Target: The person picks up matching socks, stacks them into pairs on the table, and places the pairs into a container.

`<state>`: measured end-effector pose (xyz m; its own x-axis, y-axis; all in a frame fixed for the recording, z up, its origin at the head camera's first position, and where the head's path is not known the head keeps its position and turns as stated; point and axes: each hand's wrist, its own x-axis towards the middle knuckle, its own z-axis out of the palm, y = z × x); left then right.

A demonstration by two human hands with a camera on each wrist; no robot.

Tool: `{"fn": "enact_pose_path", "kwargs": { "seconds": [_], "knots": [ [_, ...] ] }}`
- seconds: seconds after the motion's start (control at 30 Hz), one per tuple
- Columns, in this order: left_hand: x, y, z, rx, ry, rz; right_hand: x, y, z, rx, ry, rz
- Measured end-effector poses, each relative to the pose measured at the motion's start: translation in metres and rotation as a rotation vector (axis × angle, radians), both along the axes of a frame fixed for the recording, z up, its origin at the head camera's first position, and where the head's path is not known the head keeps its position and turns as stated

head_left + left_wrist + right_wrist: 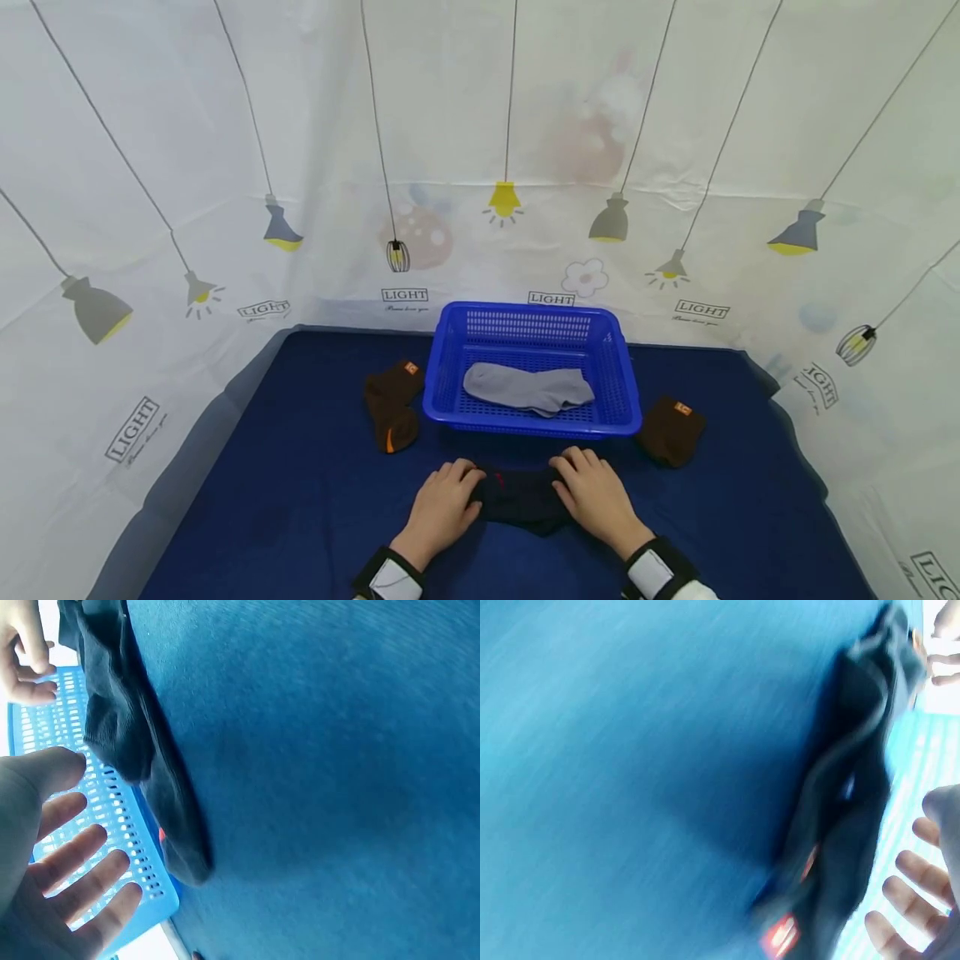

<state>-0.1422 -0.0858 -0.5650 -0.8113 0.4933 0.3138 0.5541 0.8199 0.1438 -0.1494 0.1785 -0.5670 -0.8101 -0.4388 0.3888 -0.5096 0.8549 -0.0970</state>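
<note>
Your left hand (442, 506), right hand (597, 497): fingers loosely spread, gripping nothing | dark sock bundle (525, 498) between, well short of surface (285, 475) far edge | you'd best square layers evenly

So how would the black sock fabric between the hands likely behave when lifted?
The black sock fabric probably droops, judging by its loose folds. Its thin layers suggest it's light. Lying flattened, it seems unlikely to roll.
</note>
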Motion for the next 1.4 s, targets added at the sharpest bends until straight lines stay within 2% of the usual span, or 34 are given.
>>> {"fn": "enact_pose_path", "kwargs": {
  "seconds": [0.23, 0.43, 0.57, 0.77, 0.87, 1.03, 1.2, 1.4],
  "knots": [
    [0.002, 0.01, 0.0, -0.012, -0.08, -0.033, 0.005, 0.048, -0.003, -0.004, -0.034, -0.104],
    [0.0, 0.014, -0.006, -0.044, -0.078, -0.038, 0.008, 0.069, -0.01, 0.006, -0.043, -0.105],
    [-0.002, 0.019, -0.012, -0.072, -0.068, -0.031, 0.006, 0.071, -0.016, 0.016, -0.052, -0.094],
    [-0.005, 0.024, -0.017, -0.088, -0.031, -0.031, -0.001, 0.065, -0.022, 0.017, -0.02, -0.087],
    [-0.007, 0.027, -0.017, -0.103, -0.012, -0.036, -0.006, 0.062, -0.023, 0.015, -0.026, -0.086],
    [-0.009, 0.03, -0.018, -0.118, -0.029, -0.04, -0.011, 0.059, -0.024, 0.031, -0.041, -0.086],
    [-0.012, 0.034, -0.018, -0.107, -0.004, -0.044, -0.013, 0.059, -0.022, 0.029, 0.006, -0.06],
    [-0.014, 0.033, -0.014, -0.085, 0.028, -0.057, -0.012, 0.061, -0.016, -0.028, 0.056, 0.003]
  ]
}}
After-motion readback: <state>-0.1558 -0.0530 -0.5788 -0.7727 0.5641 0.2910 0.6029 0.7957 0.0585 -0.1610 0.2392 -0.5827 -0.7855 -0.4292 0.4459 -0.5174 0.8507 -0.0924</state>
